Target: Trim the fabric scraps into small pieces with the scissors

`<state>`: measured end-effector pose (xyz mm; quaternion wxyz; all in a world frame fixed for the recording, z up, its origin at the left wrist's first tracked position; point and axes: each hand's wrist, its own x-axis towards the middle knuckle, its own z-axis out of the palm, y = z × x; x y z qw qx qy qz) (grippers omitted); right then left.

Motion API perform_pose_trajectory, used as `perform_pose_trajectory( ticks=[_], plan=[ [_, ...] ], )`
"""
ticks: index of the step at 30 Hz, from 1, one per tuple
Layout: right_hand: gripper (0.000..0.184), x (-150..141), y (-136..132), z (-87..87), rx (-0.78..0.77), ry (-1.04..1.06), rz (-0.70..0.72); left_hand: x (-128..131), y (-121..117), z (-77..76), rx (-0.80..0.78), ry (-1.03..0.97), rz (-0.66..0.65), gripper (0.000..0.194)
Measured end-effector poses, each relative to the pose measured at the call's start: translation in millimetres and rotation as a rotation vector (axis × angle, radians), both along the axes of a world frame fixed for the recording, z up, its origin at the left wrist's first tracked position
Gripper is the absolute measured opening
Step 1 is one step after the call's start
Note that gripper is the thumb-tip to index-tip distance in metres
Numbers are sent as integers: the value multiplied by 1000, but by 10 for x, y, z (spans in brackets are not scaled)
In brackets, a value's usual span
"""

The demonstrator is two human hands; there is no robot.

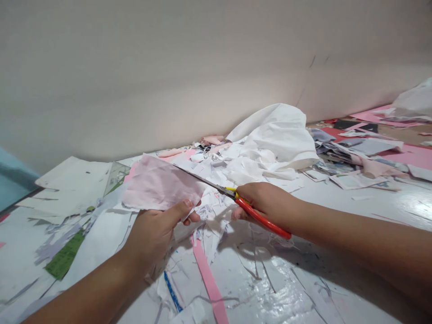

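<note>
One pale pink piece point(153, 184), soft and creased like cloth, shows in the head view, raised over the scraps in front of the wall point(162, 72). Its upper left corner comes to a blunt point, faint folds cross its face, and a whitish, slightly ragged edge runs along the lower left. The left hand point(165, 227) is closed on its lower right part, thumb on top and fingers beneath. The right hand point(258, 198) is wrapped around the handles of the scissors point(221, 190), one red and one yellow; their dark metal blades reach across the right part of the pink piece, though how far they are parted cannot be told. Beneath lie white paper scraps point(211, 211) on a glossy white bench point(371, 207), with a brighter pink strip point(207, 274) nearer and crumpled white material point(276, 135) behind.
</note>
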<state>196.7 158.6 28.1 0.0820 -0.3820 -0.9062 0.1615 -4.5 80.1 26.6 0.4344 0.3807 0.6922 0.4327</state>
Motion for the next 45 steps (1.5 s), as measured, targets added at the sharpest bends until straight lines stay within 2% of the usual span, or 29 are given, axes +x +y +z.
perform_pose_trajectory(
  ticks=[9, 14, 19, 30, 35, 38, 42, 45],
  plan=[
    [41, 2, 3, -7, -56, 40, 22, -48, 25, -67, 38, 7, 29, 38],
    [49, 14, -30, -9, -111, 48, 83, 56, -4, 17, -54, -15, 18, 37],
    [45, 33, -39, -16, -82, 37, 110, 159, -37, 78, -73, -45, -15, 32],
    [46, -13, -42, 2, -1, -26, 46, 95, -25, 19, -106, -53, -77, 37],
    [44, -4, -34, -8, -28, 10, 66, 102, -24, 26, -74, -139, -77, 30],
    [42, 13, -44, -20, -51, 51, 98, 116, -15, 40, -104, -91, -38, 33],
    [42, 35, -61, -31, -31, 73, 157, 137, -27, 55, -104, 27, -108, 35],
    [42, 42, -65, -23, -23, 65, 164, 155, -52, 54, -115, 30, -118, 32]
  ],
)
